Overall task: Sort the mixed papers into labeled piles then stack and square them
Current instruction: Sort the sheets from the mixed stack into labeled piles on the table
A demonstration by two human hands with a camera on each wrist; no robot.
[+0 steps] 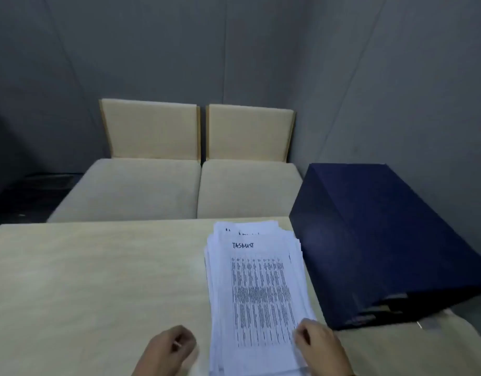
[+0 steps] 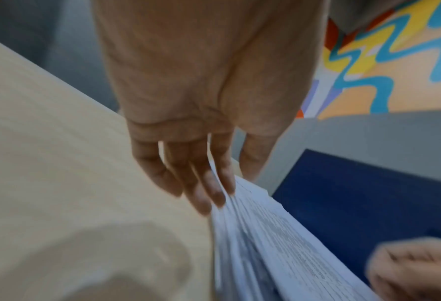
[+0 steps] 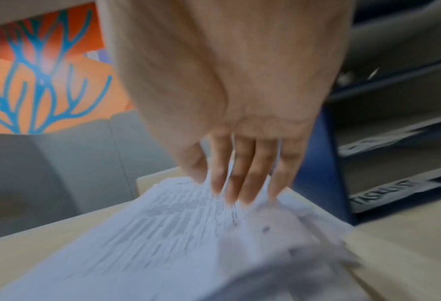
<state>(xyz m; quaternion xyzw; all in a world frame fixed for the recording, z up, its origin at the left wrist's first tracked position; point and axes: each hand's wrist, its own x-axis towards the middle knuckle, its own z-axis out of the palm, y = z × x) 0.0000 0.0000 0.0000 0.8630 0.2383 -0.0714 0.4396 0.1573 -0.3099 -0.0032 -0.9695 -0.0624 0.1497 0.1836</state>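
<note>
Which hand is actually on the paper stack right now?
The right hand: its fingers rest on the near right corner of the paper stack. The left hand sits on the table left of the stack.

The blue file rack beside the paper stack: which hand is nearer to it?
Right. The right hand rests on the paper stack's near right edge, beside the blue file rack; the left hand is off the stack's left side.

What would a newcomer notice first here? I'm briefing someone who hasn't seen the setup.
The untidy stack of papers on the table's right side, its top sheet headed TASKLIST. Both hands sit at its near end: the right hand on its corner, the left hand beside it. A dark blue tray rack stands just right.
</note>
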